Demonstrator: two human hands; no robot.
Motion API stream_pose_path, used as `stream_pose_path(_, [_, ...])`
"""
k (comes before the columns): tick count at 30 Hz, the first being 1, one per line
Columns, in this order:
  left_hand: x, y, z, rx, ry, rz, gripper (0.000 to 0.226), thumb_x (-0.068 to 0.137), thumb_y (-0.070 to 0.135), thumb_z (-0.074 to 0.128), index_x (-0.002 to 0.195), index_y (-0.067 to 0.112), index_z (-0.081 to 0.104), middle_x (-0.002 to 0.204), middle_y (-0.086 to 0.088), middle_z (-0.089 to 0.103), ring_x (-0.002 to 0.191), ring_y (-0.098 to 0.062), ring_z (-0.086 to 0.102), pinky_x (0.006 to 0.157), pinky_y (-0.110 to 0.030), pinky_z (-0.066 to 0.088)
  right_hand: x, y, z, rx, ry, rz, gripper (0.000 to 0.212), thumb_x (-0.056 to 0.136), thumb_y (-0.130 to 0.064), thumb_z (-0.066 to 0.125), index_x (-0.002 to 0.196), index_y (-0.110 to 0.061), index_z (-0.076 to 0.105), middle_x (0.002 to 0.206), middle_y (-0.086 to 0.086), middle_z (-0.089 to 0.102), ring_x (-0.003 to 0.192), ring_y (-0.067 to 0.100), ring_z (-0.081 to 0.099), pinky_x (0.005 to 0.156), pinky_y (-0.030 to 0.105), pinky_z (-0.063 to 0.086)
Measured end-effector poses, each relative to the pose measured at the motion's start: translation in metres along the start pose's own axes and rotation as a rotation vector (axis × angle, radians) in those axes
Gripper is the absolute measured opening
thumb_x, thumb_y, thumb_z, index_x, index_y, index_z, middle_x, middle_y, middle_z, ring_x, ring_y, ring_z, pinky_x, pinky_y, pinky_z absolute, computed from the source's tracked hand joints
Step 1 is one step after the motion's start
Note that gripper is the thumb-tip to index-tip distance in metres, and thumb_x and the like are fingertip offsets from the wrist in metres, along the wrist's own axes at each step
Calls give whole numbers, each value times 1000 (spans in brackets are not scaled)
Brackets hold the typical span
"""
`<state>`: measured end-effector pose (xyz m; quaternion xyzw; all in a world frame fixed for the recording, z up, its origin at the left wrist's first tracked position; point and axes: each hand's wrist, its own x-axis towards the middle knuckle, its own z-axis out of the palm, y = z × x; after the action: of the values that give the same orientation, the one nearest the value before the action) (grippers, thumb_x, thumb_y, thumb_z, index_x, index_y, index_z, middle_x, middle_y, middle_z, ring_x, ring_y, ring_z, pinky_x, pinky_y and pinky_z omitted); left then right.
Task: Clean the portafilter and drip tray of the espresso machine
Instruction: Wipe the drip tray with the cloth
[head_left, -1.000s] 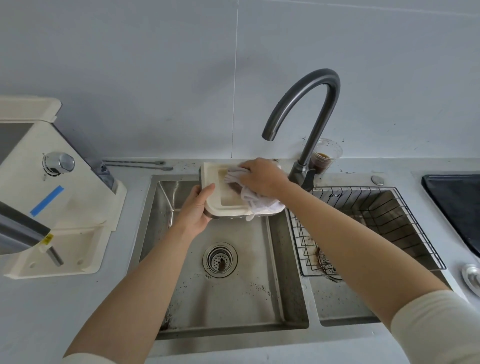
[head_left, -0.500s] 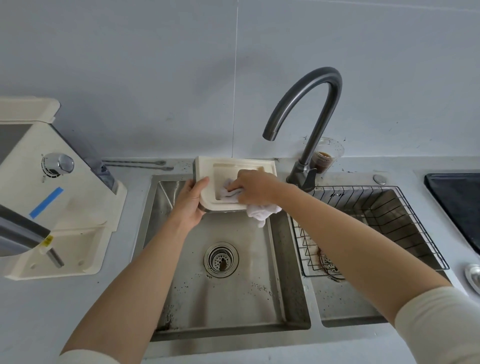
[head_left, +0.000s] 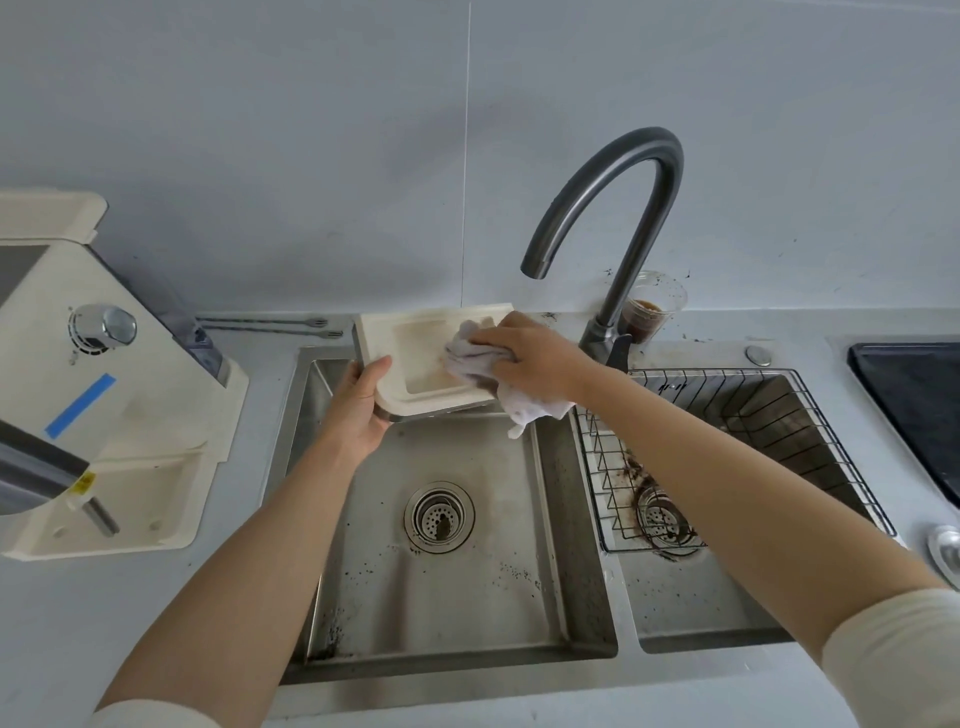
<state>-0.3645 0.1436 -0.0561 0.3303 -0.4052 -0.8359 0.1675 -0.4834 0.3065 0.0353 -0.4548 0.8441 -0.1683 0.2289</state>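
Note:
A cream drip tray (head_left: 415, 358) is held tilted over the back of the left sink basin (head_left: 457, 571). My left hand (head_left: 358, 405) grips its lower left corner. My right hand (head_left: 535, 358) presses a crumpled white cloth (head_left: 483, 364) against the tray's right inner side, and a loose end of the cloth hangs below the tray. The cream espresso machine (head_left: 104, 395) stands at the left on the counter, its base recess bare. I see no portafilter head; a metal handle (head_left: 98, 514) sticks out under the machine's front.
A dark curved faucet (head_left: 623, 218) rises just right of the tray. The right basin holds a wire basket (head_left: 737, 447) with coffee grounds near its drain. A plastic cup (head_left: 649, 312) with brown residue stands behind the faucet. Two thin tools (head_left: 270, 325) lie behind the sink. A black hob (head_left: 919, 405) is at far right.
The tray has been turned and shifted in my left hand. My right hand with the cloth moved from the tray's middle to its right inner edge.

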Motion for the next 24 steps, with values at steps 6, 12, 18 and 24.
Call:
stream_pose_path(6, [3,1,12,-41,24,23,23,90,14,54,112,12,49,99,-3,63,85,-18,62,53,-21,56,0,-10,33,-142,3,-173,54,90,-11,42,138,-36,38,132,4,40,108,25,51,76,35,46])
stream_pose_path(12, [2,-5,4,-22,61,27,15,90,14,52,105,14,49,100,-2,62,88,-20,61,62,-31,56,-2,21,28,-366,51,-119,47,95,-18,43,138,-34,38,130,3,41,117,23,45,70,31,40])
stream_pose_path(18, [0,-6,6,6,76,25,11,91,13,50,85,20,45,94,1,61,82,-17,60,63,-31,51,-8,51,16,-535,24,-14,41,94,-15,44,131,-32,44,131,3,39,116,24,43,89,35,45])
stream_pose_path(24, [1,-7,2,7,12,10,18,92,11,48,108,18,48,102,0,62,87,-17,61,54,-24,58,-14,63,12,-293,124,73,43,94,-15,41,132,-34,45,124,4,43,110,23,47,89,35,47])
